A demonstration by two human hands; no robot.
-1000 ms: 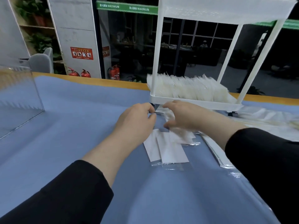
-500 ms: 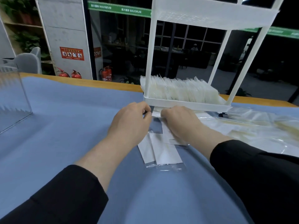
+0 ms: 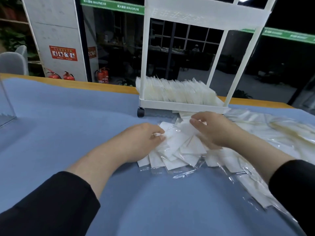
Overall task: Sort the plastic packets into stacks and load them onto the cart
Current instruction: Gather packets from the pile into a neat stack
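Note:
A loose fan of clear plastic packets with white inserts [image 3: 179, 150] lies on the blue table cover in front of me. My left hand [image 3: 141, 140] pinches the left edge of the top packets between thumb and fingers. My right hand [image 3: 214, 130] lies over the right side of the fan, its fingers curled onto the packets. Just beyond stands the white cart [image 3: 184, 106], its bottom tray filled with a row of upright packets [image 3: 177, 92]. More packets [image 3: 272, 128] are spread over the table to the right.
The cart's black caster [image 3: 140, 111] rests on the blue cover [image 3: 68, 120]. A clear acrylic box [image 3: 5, 106] sits at the far left edge. The cart's upper shelf [image 3: 196, 16] hangs overhead. A wooden table edge [image 3: 85, 85] runs along the back.
Both hands have pulled back from under the cart toward me. More packets are now gathered between them, spread in a wider fan than before. The view has shifted so the cart appears farther right.

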